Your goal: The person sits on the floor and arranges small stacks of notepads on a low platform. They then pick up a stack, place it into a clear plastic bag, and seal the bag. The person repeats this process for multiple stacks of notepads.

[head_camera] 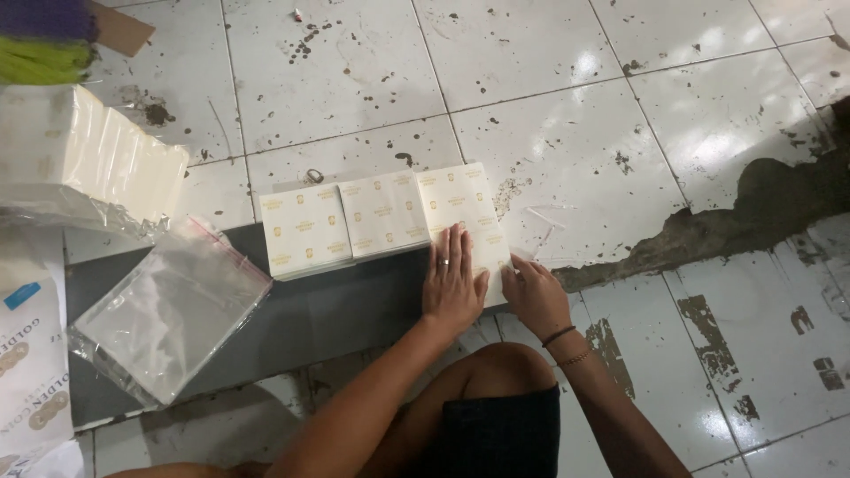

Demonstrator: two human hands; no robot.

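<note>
Bare knee lowest in frame, left hand [453,285] lay flat, fingers spread, pinning the rightmost cream printed paper stack [464,221] on a dark grey board [319,319] while right hand [534,296], loosely curled, squared its edge.

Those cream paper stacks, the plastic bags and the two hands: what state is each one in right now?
Right cream stack: flat, pressed under left hand.
Middle cream stack: flat, untouched.
Left cream stack: flat, untouched.
Right hand: fingers at the right stack's edge.
Clear plastic bags: empty, lying flat.
Wrapped white bundle: wrapping torn open.
Floor tiles: stained, chipped.
</note>
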